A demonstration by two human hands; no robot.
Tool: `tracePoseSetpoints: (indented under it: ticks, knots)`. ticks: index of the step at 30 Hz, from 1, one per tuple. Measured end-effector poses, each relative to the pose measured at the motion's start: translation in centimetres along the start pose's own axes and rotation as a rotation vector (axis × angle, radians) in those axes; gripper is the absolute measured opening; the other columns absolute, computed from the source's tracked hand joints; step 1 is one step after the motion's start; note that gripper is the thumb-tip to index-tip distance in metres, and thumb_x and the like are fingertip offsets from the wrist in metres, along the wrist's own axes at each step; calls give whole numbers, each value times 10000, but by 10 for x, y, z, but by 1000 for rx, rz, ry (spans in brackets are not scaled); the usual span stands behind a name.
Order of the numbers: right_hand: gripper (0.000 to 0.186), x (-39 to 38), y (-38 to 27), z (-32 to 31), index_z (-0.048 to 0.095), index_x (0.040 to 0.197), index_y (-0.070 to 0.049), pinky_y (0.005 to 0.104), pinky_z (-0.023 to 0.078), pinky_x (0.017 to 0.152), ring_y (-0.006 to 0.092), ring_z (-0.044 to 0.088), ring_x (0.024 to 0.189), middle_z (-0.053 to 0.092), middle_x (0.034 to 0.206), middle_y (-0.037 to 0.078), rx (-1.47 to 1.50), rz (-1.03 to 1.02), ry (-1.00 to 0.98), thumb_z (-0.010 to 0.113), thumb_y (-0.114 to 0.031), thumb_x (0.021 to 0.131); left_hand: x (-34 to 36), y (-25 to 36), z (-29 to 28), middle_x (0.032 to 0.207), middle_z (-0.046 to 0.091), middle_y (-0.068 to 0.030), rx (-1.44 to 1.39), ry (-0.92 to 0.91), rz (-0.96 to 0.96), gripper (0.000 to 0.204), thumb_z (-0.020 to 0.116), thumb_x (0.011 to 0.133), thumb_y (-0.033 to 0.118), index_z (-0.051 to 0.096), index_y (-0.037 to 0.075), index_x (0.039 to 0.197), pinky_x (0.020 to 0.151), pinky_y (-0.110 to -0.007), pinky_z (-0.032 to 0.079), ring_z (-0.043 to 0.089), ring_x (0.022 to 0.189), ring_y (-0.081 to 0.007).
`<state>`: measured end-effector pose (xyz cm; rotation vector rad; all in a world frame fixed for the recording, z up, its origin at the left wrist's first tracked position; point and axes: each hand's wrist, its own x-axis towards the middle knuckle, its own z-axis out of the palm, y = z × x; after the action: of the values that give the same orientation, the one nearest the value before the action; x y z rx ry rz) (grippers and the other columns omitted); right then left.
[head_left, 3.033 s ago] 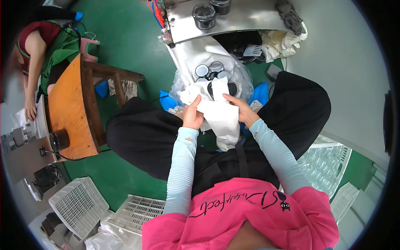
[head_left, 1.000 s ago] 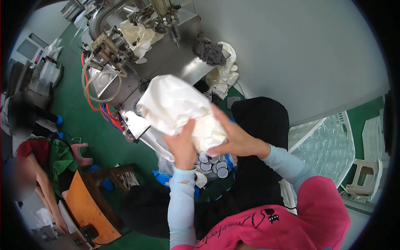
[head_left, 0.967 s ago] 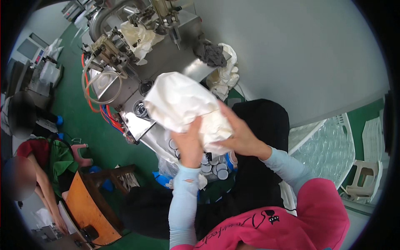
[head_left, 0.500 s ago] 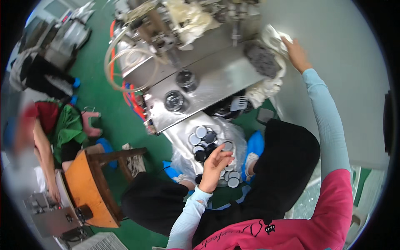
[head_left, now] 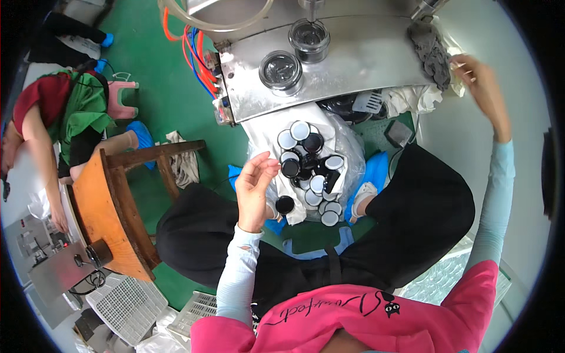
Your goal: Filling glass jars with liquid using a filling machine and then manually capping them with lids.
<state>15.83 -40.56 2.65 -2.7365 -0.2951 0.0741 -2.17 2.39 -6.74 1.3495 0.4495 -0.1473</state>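
My left hand (head_left: 254, 191) hovers with its fingers apart and nothing in it, just left of a clear plastic bag (head_left: 347, 154) full of several round black and white lids (head_left: 311, 157) between my knees. My right hand (head_left: 482, 82) reaches far up to the right, beside a dark grey rag (head_left: 431, 50) and white cloth (head_left: 412, 97) at the edge of a steel machine table (head_left: 347, 62); its fingers curl near the cloth, and I cannot tell if they grip it. Two glass jars (head_left: 281, 72) stand on the steel table.
Red, blue and clear hoses (head_left: 197, 47) hang at the table's left. An orange wooden stool (head_left: 109, 212) stands on the green floor to my left, with another person (head_left: 53, 123) beyond it. White plastic crates (head_left: 126, 300) lie at lower left.
The white bag I held up with both hands is gone from them. My right hand has gone up to the cloth at the table's right; my left has dropped beside the lids.
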Motion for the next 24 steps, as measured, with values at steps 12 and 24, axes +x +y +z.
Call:
tracePoseSetpoints:
  ticks: [12,24]
  knots:
    - [293,-35,-157,334,559,1066,-67,404,498,744,304,571,952,510,1112,153,-109,-498,-233,498,-137,788,23,64,22,1120,555,-102,266,1,396,365,557,836,-11,488,-21,1194,918,-298,409,531,1035,-166]
    - [135,-38,-158,349,587,837,-7,410,492,667,304,638,734,624,831,155,38,-287,-205,502,-76,760,124,49,59,1283,404,-199,641,-7,651,916,767,619,71,233,-10,1359,998,-350,337,431,1177,-284]
